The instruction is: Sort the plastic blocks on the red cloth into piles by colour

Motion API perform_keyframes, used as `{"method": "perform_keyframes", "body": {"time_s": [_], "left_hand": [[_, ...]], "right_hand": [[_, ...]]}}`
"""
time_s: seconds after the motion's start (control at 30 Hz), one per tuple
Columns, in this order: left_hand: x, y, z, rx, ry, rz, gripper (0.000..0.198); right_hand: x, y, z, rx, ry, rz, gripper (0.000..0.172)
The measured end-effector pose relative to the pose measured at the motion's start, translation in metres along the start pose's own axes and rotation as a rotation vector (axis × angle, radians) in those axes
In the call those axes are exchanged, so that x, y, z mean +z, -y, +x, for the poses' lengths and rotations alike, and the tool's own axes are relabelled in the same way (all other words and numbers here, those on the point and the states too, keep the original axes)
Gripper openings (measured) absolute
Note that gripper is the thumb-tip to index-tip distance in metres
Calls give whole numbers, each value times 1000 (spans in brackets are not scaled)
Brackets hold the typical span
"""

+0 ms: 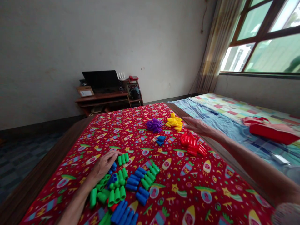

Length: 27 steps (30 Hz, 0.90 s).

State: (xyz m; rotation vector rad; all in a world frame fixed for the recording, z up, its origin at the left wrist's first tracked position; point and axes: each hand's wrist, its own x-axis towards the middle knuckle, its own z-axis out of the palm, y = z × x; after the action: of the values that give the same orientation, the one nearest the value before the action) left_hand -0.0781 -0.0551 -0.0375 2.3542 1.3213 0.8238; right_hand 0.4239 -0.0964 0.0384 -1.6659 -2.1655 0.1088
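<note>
My left hand (106, 164) rests over blue pieces (112, 168) beside a green piece (123, 159), its fingers bent and their tips partly hidden. Green pieces (120, 178) and blue pieces (124, 214) lie in a loose group near and below it. My right hand (195, 125) is stretched out at the right edge of the red cloth, fingers spread, holding nothing. Just left of that hand is a yellow pile (174, 122), and red pieces (192, 144) lie below it. A purple pile (154, 125) and a few small blue pieces (160, 140) sit farther left.
The patterned red cloth (178, 175) covers a wooden surface. At the right is a bed (225, 109) with a red item (272, 132) on it. Against the back wall stands a desk (103, 97) with a black monitor (102, 80). A curtain hangs beside the window.
</note>
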Motion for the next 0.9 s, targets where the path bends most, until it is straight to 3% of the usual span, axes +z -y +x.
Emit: {"method": "perform_keyframes", "body": {"time_s": [0.13,0.23,0.47,0.67,0.9], "left_hand": [[1,0,1,1,10,-11,58],[1,-3,1,-21,12,-22,61],[-3,-13,1,-15,5,-5,60],[-5,-19,2,4,-12,-20,59],[-4,-18,2,1,-13,-23,59]], "right_hand": [[25,0,-91,-54,63,-44,84],[46,2,-111,-79,78,-65,84],[66,10,-66,-47,44,-118,70],[77,11,-55,-84,-48,-173,57],[68,27,-31,-114,-47,-228,57]]}}
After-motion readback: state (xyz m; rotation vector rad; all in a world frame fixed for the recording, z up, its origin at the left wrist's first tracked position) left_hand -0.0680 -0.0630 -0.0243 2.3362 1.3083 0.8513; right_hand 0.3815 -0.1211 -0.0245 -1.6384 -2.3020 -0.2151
